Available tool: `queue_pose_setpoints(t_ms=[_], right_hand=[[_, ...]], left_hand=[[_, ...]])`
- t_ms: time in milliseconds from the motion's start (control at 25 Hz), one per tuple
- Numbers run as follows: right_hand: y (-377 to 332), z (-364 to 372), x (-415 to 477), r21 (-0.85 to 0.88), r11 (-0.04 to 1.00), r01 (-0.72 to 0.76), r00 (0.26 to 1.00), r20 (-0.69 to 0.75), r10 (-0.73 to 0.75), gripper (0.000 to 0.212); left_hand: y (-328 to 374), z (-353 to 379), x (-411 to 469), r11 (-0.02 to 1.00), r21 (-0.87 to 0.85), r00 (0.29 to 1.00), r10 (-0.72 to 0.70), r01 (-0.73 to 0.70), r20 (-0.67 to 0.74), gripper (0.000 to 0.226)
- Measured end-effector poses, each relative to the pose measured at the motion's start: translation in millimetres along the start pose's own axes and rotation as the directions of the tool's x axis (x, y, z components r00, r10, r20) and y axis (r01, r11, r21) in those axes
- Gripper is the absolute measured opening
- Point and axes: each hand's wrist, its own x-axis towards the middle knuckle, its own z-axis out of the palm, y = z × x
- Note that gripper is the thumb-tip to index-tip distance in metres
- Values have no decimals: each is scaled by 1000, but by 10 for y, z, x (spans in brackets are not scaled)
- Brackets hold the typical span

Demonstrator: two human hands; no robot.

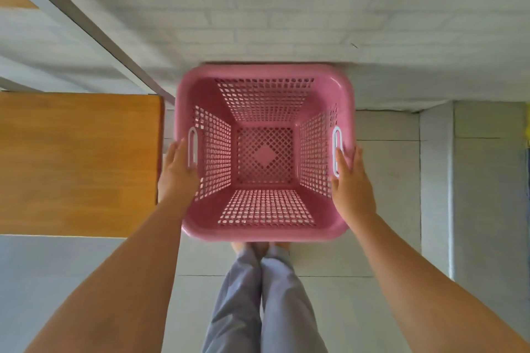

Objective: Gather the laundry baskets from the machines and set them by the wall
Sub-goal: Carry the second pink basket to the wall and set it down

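A pink perforated laundry basket (264, 152) with white side handles is straight below me, empty, its far rim against the white brick wall (286, 8). My left hand (177, 172) presses flat on the basket's left rim by the white handle. On the right rim, my right hand (351, 178) lies with its fingers at the other handle. The fingers of both hands look extended along the rim rather than curled under it. Whether the basket rests on the floor or hangs in my hands cannot be told.
A wooden tabletop (77, 163) stands close to the basket's left side, with a grey metal frame bar (86, 23) running diagonally above it. The floor is light tile (387, 195). My legs in grey trousers (261, 301) are just behind the basket.
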Motion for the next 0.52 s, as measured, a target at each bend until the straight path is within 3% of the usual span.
queue_pose_setpoints(t_ms=[200,520], right_hand=[[-73,-158,-247,-84,996,-27,1000,-11,27,64],[-191,-701,-940,-58,997,45,999,-20,-46,62]], left_hand=[[44,-54,-304,988,141,995,45,-58,94,61],[271,-389,-1164,943,235,971,223,-238,86,59]])
